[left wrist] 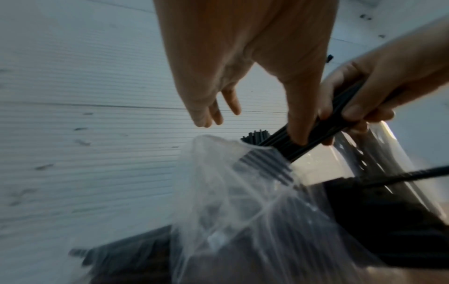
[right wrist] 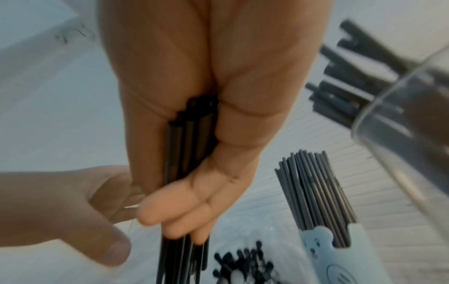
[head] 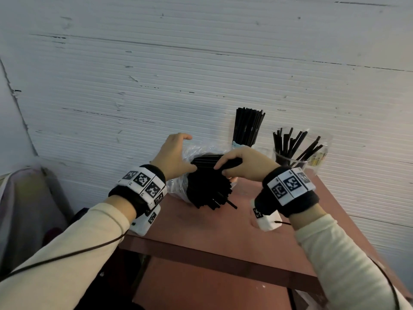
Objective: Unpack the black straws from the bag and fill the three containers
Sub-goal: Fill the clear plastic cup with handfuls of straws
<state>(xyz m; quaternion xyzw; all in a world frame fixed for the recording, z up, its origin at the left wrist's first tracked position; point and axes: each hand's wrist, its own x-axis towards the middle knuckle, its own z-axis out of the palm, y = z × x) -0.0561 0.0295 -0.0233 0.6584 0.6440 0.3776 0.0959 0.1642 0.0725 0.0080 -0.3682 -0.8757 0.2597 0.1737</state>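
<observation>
A clear plastic bag [head: 176,186] of black straws lies on the red-brown table [head: 212,231], its open mouth towards me. My right hand [head: 234,164] grips a small bundle of black straws [head: 205,162] just above the bag; in the right wrist view the bundle [right wrist: 187,138] runs under the curled fingers. My left hand [head: 178,153] arches over the bag [left wrist: 230,201] with relaxed fingers, its thumb pressing on the same bundle [left wrist: 316,138]. Behind stand a light blue holder [right wrist: 340,255] packed with straws [head: 248,126] and a clear cup [head: 288,157] holding several straws. No third container shows clearly.
A white ribbed wall [head: 201,74] rises directly behind the table. The clear cup [right wrist: 401,124] stands close to my right wrist. A cloth-covered object [head: 22,198] sits off the table's left side. The table's front edge [head: 201,249] lies below my wrists.
</observation>
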